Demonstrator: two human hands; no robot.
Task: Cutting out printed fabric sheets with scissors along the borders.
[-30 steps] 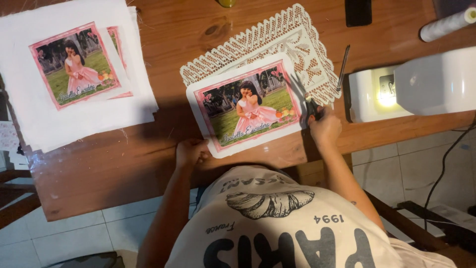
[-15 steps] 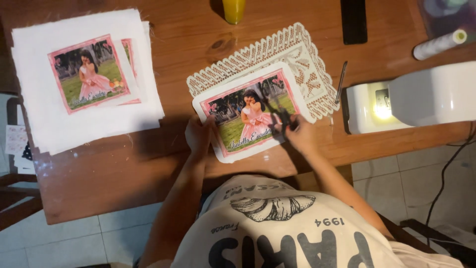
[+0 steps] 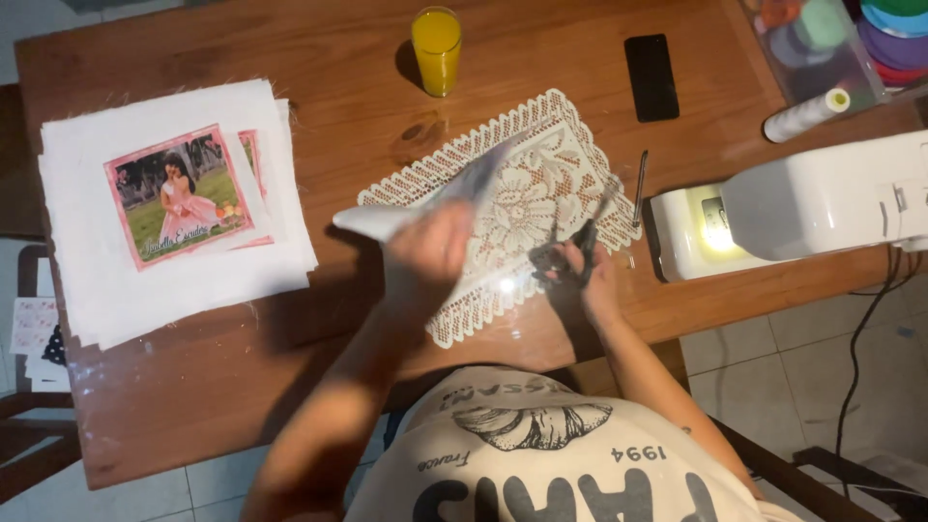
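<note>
Gripping a white fabric sheet (image 3: 425,201) between the fingers of the left hand (image 3: 430,256), closed on its near edge and lifting it, blurred, above the cream rectangular lace doily (image 3: 527,193) on the brown wooden table (image 3: 193,406). Holding a pair of dark-handled scissors (image 3: 570,253) in the right hand (image 3: 594,285), fingers closed through the loops; blade position too blurred to tell.

Risks from this position:

- Swinging the raised sheet toward the far side and tipping the glass of orange juice (image 3: 437,50), standing just beyond the doily; staining of lace and fabric likely.
- Catching the scissor points in the open lacework directly beneath, tearing threads.
- Cutting unevenly while keeping the sheet loose in the air rather than flat.
- Dragging the doily toward the near table edge with either wrist.

Lying at far left, well apart: stack of white fabric squares (image 3: 174,280) bearing a pink-bordered printed photograph (image 3: 179,193). Standing at right: white sewing machine (image 3: 802,208), lamp lit, with a black phone (image 3: 650,77) beyond it.
</note>
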